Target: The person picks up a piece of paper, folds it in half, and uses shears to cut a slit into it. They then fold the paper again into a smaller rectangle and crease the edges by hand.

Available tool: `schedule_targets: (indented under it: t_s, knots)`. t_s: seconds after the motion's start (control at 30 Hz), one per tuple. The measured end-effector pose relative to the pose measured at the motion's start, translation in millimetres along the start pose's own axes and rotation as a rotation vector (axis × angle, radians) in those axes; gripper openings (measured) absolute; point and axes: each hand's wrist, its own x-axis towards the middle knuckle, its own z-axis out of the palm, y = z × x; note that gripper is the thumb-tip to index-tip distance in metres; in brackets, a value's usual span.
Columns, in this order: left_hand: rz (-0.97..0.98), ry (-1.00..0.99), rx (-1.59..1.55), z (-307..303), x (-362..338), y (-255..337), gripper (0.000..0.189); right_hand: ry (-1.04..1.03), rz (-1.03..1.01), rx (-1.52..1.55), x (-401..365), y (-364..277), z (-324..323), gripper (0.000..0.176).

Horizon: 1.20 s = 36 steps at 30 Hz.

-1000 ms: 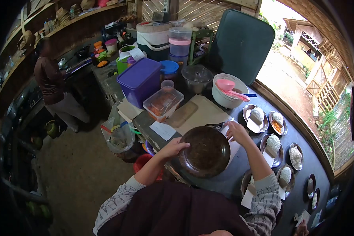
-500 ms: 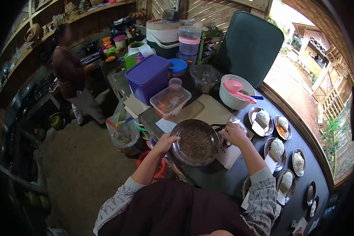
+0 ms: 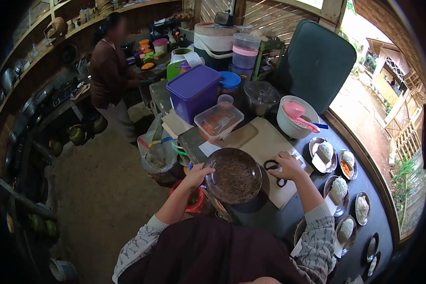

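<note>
While L hand (image 3: 199,173) holds bowl (image 3: 233,176), label (image 3: 192,58) unreadable

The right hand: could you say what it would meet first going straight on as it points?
Probably the black scissors, lying just ahead of the right hand; whether they already touch is unclear.

Round pan (image 3: 233,175) on the counter (image 3: 279,217), scissors (image 3: 274,168) right of it, lidded container (image 3: 218,121) behind.

Rustic open-sided kitchen with bamboo slat walls (image 3: 270,19): stacked plastic food containers (image 3: 194,92), wooden shelves of pots (image 3: 33,52), small metal plates of rice (image 3: 338,187) along a dark counter (image 3: 279,217).
</note>
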Motion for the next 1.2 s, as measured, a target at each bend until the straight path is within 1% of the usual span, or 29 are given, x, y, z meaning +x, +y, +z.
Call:
schedule_targets:
  t_s: [0.07, 0.1, 0.13, 0.2, 0.23, 0.27, 0.33, 0.47, 0.53, 0.57, 0.63, 0.73, 0.77, 0.83, 0.87, 0.93, 1.0, 1.17, 1.2]
  knots:
    - [0.015, 0.006, -0.005, -9.0, 0.4, -7.0, 0.021, -0.104, 0.051, 0.284, 0.2, 6.4, 0.4, 0.035]
    - [0.031, 0.007, -0.01, -10.5, -0.2, -6.8, 0.023, -0.137, 0.119, 0.292, 3.5, 9.5, 2.4, 0.035]
    - [0.031, 0.011, -0.012, -10.5, -1.2, -6.7, 0.023, -0.139, 0.114, 0.292, 6.5, 9.5, 5.5, 0.035]
    - [0.076, 0.064, -0.065, -9.2, -4.3, -5.0, 0.022, -0.105, 0.228, 0.284, 11.6, 5.7, 10.3, 0.035]
    - [0.076, 0.067, -0.065, -10.6, -3.2, -7.3, 0.022, -0.085, 0.171, 0.184, 13.5, 1.2, 10.3, 0.037]
    - [0.089, 0.067, -0.058, -12.8, -0.3, -11.3, 0.023, -0.084, 0.169, 0.185, 16.0, -2.8, 13.0, 0.037]
    - [0.102, 0.069, -0.051, -13.3, -0.6, -9.5, 0.023, 0.085, 0.111, 0.13, 21.6, -6.6, 22.3, 0.042]
    - [0.086, 0.056, -0.063, -13.6, 1.3, -12.7, 0.023, 0.006, 0.093, 0.147, 36.4, 0.9, 31.1, 0.043]
    - [0.087, 0.048, -0.083, -10.5, 1.2, -11.5, 0.023, -0.122, 0.144, 0.122, 42.3, -4.7, 27.8, 0.042]
    - [0.076, 0.052, -0.077, -8.7, 0.2, -10.1, 0.022, -0.122, 0.147, 0.12, 44.1, -7.8, 26.1, 0.042]
    - [0.067, 0.054, -0.073, -5.3, 0.2, -8.6, 0.022, -0.211, 0.185, 0.089, 47.6, -15.1, 22.0, 0.045]
    - [0.101, 0.035, -0.085, -0.3, 2.5, -10.2, 0.021, -0.23, 0.238, 0.067, 50.4, -23.5, 17.0, 0.04]
    - [0.08, 0.033, -0.078, 1.2, 2.5, -9.6, 0.021, -0.231, 0.242, 0.068, 50.5, -25.3, 18.8, 0.04]
    - [0.059, 0.03, -0.07, 3.9, 2.0, -8.1, 0.021, -0.206, 0.281, 0.036, 52.0, -26.3, 24.9, 0.033]
    - [0.051, 0.025, -0.074, 5.1, 1.5, -7.6, 0.021, -0.206, 0.282, 0.036, 52.6, -25.6, 27.3, 0.033]
    - [0.043, 0.019, -0.08, 5.1, 2.1, -10.2, 0.021, -0.174, 0.312, 0.023, 53.1, -24.7, 31.5, 0.027]
    - [0.008, -0.012, -0.087, 3.6, 4.2, -14.0, 0.028, -0.147, 0.325, 0.021, 52.4, -24.5, 33.8, 0.026]
    - [0.002, 0.015, -0.052, 7.9, -0.8, -10.8, 0.027, -0.1, 0.377, 0.022, 52.3, -29.2, 34.0, 0.024]
    - [-0.003, 0.019, -0.036, 8.0, -1.3, -11.0, 0.027, -0.144, 0.392, 0.035, 51.9, -35.7, 21.5, 0.025]
